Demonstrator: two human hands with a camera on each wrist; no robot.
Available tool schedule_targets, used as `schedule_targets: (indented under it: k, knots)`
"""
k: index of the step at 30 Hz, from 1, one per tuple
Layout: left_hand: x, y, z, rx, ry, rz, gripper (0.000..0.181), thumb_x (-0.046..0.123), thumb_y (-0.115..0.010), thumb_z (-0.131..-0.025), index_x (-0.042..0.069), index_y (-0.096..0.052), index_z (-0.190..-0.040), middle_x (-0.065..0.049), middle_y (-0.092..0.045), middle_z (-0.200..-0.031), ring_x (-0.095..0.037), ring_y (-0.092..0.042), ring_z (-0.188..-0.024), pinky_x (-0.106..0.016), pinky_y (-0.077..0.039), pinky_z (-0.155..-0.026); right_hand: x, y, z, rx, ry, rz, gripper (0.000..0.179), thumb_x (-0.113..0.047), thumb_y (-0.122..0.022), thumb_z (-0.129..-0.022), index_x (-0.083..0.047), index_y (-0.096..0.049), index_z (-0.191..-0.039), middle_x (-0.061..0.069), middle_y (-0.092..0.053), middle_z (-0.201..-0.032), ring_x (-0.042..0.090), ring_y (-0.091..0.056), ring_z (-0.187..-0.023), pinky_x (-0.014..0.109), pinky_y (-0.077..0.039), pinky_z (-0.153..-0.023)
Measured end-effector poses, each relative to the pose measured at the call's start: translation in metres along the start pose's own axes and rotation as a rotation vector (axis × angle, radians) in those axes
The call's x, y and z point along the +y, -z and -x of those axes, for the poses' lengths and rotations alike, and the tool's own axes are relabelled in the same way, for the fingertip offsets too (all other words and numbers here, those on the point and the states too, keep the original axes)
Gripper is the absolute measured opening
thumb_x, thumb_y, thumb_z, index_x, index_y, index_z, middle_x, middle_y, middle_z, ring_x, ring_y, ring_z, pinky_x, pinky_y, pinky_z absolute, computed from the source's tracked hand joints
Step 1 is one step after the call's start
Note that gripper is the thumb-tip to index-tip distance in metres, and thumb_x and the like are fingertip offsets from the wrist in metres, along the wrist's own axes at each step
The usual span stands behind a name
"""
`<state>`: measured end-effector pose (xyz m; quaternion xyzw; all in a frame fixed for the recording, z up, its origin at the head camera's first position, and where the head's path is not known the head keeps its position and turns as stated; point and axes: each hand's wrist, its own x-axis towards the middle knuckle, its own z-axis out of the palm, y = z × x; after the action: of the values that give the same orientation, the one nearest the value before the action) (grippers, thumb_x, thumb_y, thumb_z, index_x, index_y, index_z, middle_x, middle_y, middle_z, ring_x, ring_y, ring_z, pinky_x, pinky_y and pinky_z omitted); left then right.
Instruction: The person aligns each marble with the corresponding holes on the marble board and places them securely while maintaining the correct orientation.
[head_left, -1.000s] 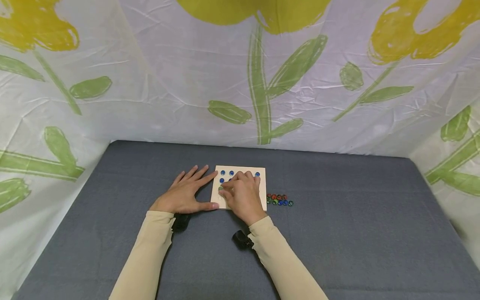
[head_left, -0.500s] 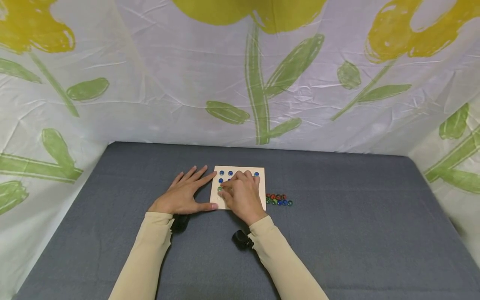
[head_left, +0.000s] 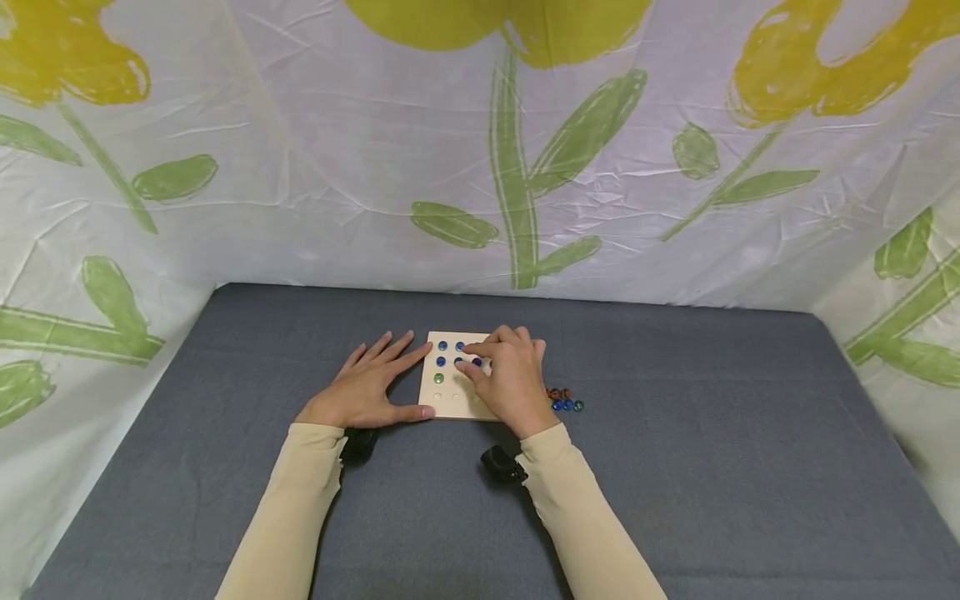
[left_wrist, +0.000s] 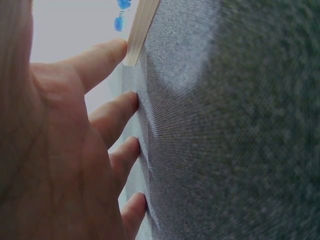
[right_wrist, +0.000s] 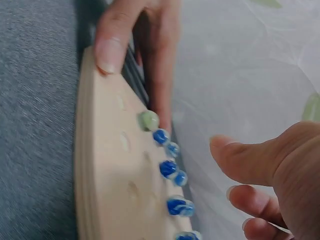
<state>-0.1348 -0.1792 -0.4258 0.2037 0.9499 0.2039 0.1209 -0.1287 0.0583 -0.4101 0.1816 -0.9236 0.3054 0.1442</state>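
A pale wooden board (head_left: 469,408) with rows of round hollows lies on the table. Blue marbles (right_wrist: 177,205) fill hollows in its two far rows, and one green marble (right_wrist: 149,120) sits in the row nearer the person. My left hand (head_left: 358,392) is spread flat beside the board, its thumb on the near left corner and its index fingertip at the left edge. Above the board hovers my right hand (head_left: 513,382), hiding its right part. In the right wrist view, thumb and fingers stand apart with nothing visible between them.
Just right of the board lie several loose marbles (head_left: 567,405), red, green and blue, partly behind the right hand. A dark grey cloth (head_left: 712,467) covers the table. A white curtain (head_left: 337,167) with painted flowers hangs behind.
My right hand has lifted from the green marble and moved right and slightly away from the person. The green marble stays in its hollow. The left hand keeps its place.
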Motion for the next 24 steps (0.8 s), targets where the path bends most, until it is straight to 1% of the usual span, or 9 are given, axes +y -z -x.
schedule_targets:
  k: [7,11,15,19,22,24]
  knots:
    - [0.001,0.001,0.0,-0.003,0.004,0.001,0.1,0.069,-0.071,-0.082,0.022,-0.033,-0.161,-0.014,-0.022,-0.167,-0.042,-0.012,-0.153,-0.066,-0.007,-0.119,0.006,0.017,0.001,0.02,-0.011,-0.021,0.024,-0.023,-0.084,-0.086,-0.008,-0.082,-0.104,0.007,-0.064,-0.092,0.026,-0.05,-0.085,0.048,-0.03,-0.078]
    - [-0.001,0.002,0.001,-0.004,0.005,0.0,0.1,0.068,-0.072,-0.081,0.022,-0.033,-0.161,-0.014,-0.022,-0.167,-0.042,-0.011,-0.153,-0.065,-0.006,-0.119,0.013,0.028,0.007,0.017,-0.031,-0.039,0.022,-0.021,-0.085,-0.085,-0.008,-0.082,-0.104,0.007,-0.063,-0.09,0.025,-0.048,-0.084,0.048,-0.028,-0.078]
    - [-0.002,0.001,0.001,-0.006,0.01,-0.004,0.101,0.068,-0.073,-0.081,0.023,-0.032,-0.161,-0.014,-0.022,-0.167,-0.042,-0.011,-0.153,-0.065,-0.006,-0.119,0.025,0.036,0.015,-0.003,-0.05,-0.04,0.022,-0.02,-0.084,-0.086,-0.008,-0.082,-0.104,0.008,-0.065,-0.091,0.024,-0.046,-0.083,0.047,-0.026,-0.078]
    - [-0.001,0.001,0.0,0.004,0.002,0.002,0.101,0.068,-0.073,-0.08,0.022,-0.033,-0.161,-0.015,-0.023,-0.167,-0.043,-0.011,-0.153,-0.066,-0.006,-0.119,0.042,0.047,0.022,-0.018,-0.072,-0.024,0.023,-0.019,-0.086,-0.084,-0.007,-0.082,-0.104,0.009,-0.067,-0.093,0.024,-0.046,-0.082,0.047,-0.024,-0.077]
    - [0.0,0.0,0.0,0.005,-0.001,0.006,0.101,0.069,-0.073,-0.08,0.021,-0.033,-0.161,-0.015,-0.023,-0.166,-0.044,-0.012,-0.153,-0.067,-0.007,-0.118,0.053,0.057,0.024,-0.048,-0.085,-0.024,0.025,-0.018,-0.086,-0.084,-0.006,-0.081,-0.106,0.011,-0.067,-0.095,0.026,-0.046,-0.082,0.047,-0.023,-0.076]
    - [0.0,0.0,0.0,0.005,0.001,0.005,0.102,0.069,-0.073,-0.08,0.021,-0.033,-0.161,-0.015,-0.024,-0.166,-0.044,-0.013,-0.153,-0.067,-0.008,-0.118,0.06,0.064,0.024,-0.078,-0.091,-0.031,0.026,-0.017,-0.085,-0.084,-0.006,-0.081,-0.107,0.012,-0.067,-0.096,0.029,-0.048,-0.085,0.049,-0.024,-0.077]
